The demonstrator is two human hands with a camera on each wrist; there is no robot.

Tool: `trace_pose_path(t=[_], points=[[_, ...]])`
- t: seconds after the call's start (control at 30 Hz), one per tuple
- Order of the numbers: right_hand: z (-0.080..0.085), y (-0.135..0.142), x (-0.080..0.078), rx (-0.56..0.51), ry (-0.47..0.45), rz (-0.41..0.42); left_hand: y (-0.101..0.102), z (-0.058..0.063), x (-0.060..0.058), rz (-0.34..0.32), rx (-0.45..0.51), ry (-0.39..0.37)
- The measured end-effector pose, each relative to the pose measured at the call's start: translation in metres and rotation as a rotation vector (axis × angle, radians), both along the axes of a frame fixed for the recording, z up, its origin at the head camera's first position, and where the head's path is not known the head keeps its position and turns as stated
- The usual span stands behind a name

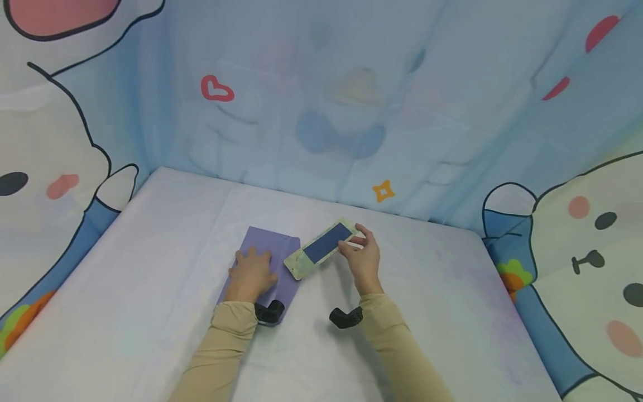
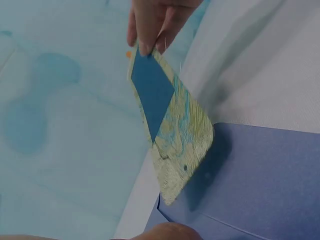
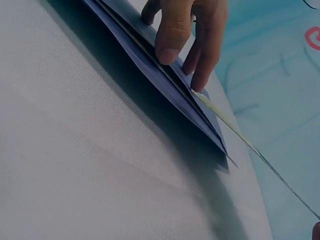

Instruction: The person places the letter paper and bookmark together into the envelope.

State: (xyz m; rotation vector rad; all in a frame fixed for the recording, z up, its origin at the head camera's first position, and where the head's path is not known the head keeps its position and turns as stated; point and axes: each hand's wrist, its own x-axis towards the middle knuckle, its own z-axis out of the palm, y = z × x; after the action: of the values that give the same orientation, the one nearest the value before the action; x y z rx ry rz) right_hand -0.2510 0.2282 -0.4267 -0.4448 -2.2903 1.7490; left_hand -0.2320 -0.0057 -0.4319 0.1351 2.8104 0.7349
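A flat purple folder of several thin layers lies on the white-covered table. My left hand rests on it with spread fingers; in the right wrist view its thumb touches the folder near its layered edge. With thumb and fingers my right hand pinches the upper right end of a long yellow-green patterned card bearing a dark blue rectangle. Tilted off the table, the card has its lower end over the folder's right edge. In the right wrist view it appears edge-on, and only a fingertip of my right hand shows.
White cloth covers the table. Behind it hangs a light blue curtain with cartoon prints, which also runs along both sides. Small black devices sit at both wrists.
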Motion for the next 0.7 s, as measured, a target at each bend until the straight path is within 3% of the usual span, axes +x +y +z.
trace_pose_path(t=[0.27, 0.7], points=[[-0.005, -0.012, -0.011, 0.092, 0.031, -0.037, 0.000, 0.000, 0.000, 0.009, 0.001, -0.002], [-0.014, -0.022, -0.017, 0.095, 0.023, 0.000, 0.000, 0.000, 0.001, 0.021, 0.006, 0.012]])
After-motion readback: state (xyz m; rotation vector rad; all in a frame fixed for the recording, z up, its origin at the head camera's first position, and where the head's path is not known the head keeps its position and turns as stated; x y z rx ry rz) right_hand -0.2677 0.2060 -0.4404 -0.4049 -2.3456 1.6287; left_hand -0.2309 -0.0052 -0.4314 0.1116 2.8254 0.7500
